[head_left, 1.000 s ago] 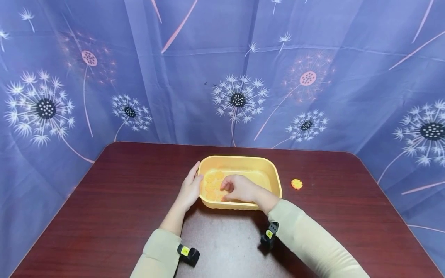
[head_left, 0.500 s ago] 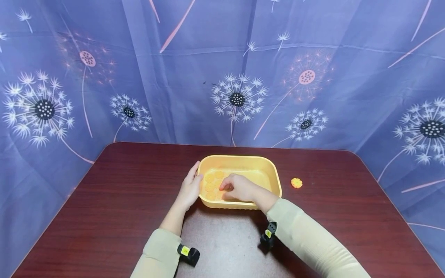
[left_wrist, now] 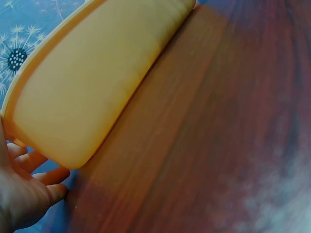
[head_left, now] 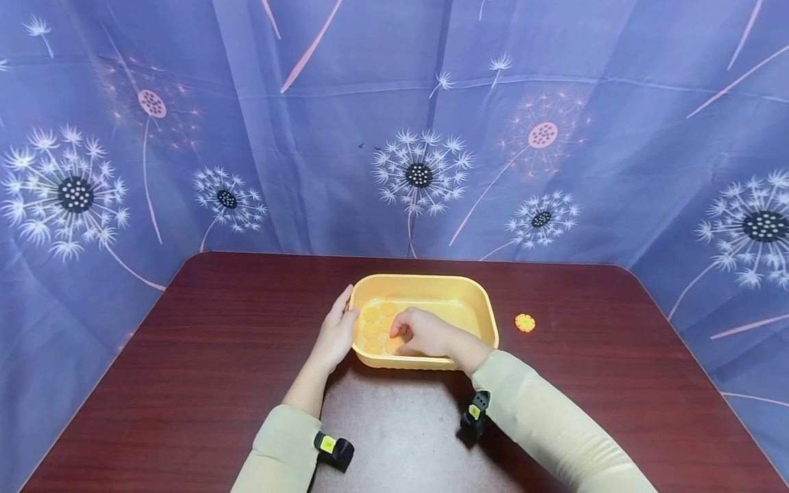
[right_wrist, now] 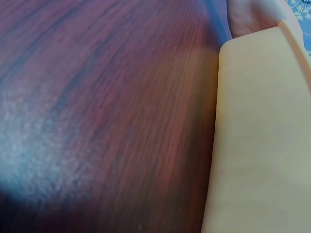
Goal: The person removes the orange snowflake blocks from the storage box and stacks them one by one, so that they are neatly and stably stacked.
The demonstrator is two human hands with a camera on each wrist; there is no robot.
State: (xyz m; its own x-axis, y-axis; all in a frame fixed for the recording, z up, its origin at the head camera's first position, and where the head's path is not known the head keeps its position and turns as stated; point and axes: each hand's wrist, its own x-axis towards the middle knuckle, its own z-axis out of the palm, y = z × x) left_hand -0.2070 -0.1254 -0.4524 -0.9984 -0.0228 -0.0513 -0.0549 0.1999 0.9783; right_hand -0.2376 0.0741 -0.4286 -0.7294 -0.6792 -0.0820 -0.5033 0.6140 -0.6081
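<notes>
Orange flower-shaped pieces are lying inside the yellow bin, towards its left end; one loose piece is sitting apart on the tabletop, beyond the right end. The right hand seems to be arranging a piece; the next move probably calls for seating it flat. Its fingers are bending downward, slightly apart from the thumb; whether they're pinching, I cannot tell. The left hand is gripping the bin's end wall.
</notes>
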